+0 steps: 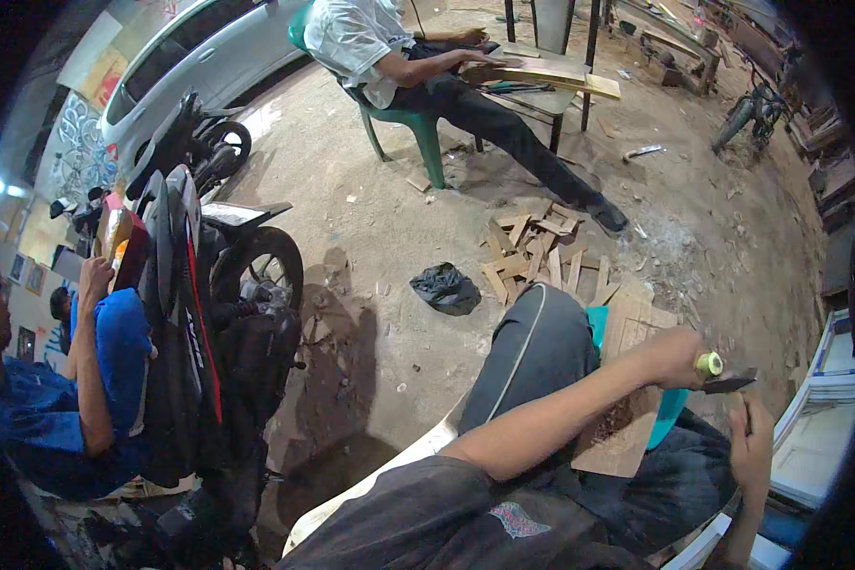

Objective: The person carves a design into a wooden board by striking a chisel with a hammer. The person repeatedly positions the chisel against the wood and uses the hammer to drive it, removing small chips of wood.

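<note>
My left hand (670, 356) grips the pale yellow-green handle (709, 363) of a tool with a dark flat blade (731, 383), held over the right side of my lap. Beneath that arm a carved wooden board (610, 446) lies across my thighs, with a teal piece (670, 413) under it. My right hand (750, 437) is just below the blade, fingers curled together; I cannot make out whether they hold anything.
Wood scraps (537, 252) and a black plastic bag (445, 288) lie on the floor ahead. A seated person (389, 66) works at a table (541, 104). At left are motorbikes (247, 285), another person (57, 399) and a car (171, 66). Pale stacked panels (822, 408) stand at right.
</note>
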A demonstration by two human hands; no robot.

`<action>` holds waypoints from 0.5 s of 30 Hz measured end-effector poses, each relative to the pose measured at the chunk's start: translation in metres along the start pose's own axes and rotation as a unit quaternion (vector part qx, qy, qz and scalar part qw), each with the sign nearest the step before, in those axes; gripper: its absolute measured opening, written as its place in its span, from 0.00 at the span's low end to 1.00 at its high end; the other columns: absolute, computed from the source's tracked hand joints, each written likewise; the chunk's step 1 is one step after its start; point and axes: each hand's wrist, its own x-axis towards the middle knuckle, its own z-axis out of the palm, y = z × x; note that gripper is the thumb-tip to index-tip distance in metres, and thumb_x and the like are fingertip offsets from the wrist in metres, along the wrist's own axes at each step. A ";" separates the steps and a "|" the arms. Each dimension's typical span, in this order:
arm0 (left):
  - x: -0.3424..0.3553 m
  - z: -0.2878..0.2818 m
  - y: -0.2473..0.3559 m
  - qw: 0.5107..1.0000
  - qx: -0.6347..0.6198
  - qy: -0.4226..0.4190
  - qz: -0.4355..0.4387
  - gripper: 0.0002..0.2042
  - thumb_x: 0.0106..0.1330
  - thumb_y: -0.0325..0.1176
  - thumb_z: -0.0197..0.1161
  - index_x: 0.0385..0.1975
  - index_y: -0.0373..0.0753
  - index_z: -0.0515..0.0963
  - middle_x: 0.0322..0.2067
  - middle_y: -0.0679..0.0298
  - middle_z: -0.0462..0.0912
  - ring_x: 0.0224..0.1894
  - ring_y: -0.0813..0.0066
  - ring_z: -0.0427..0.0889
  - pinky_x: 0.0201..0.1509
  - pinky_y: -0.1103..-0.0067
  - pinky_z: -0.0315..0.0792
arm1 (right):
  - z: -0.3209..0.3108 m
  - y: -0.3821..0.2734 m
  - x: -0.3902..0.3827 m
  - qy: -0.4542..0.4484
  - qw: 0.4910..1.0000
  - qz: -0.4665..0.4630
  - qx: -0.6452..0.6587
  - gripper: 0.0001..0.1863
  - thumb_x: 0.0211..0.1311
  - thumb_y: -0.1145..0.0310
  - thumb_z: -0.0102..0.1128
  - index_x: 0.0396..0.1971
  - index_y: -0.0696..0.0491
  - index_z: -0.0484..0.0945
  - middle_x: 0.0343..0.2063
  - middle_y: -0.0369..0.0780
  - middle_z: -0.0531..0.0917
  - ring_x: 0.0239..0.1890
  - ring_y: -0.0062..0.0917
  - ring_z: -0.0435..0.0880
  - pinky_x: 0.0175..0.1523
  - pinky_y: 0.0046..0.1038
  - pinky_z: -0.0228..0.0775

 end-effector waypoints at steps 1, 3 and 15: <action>-0.001 0.000 0.000 1.000 -0.007 -0.003 0.004 0.11 0.49 0.38 0.69 0.26 0.37 0.80 0.23 0.48 0.81 0.28 0.48 0.82 0.33 0.61 0.75 | -0.005 0.001 0.000 0.025 1.000 0.003 0.007 0.22 0.71 0.58 0.50 0.53 0.61 0.72 0.42 0.51 0.78 0.45 0.44 0.73 0.54 0.40 0.63; -0.003 -0.002 0.002 1.000 -0.011 -0.007 0.010 0.11 0.49 0.37 0.69 0.26 0.37 0.80 0.23 0.48 0.81 0.28 0.48 0.82 0.33 0.61 0.75 | -0.009 0.032 -0.004 0.102 0.994 0.028 0.030 0.23 0.72 0.57 0.50 0.56 0.61 0.70 0.44 0.48 0.77 0.46 0.38 0.73 0.54 0.36 0.63; -0.004 0.011 0.005 1.000 0.020 -0.004 0.002 0.08 0.47 0.34 0.68 0.22 0.36 0.81 0.23 0.47 0.82 0.29 0.48 0.83 0.34 0.61 0.77 | -0.004 0.032 0.006 0.075 0.997 0.029 -0.010 0.28 0.74 0.56 0.47 0.64 0.60 0.63 0.59 0.45 0.72 0.56 0.30 0.74 0.60 0.30 0.63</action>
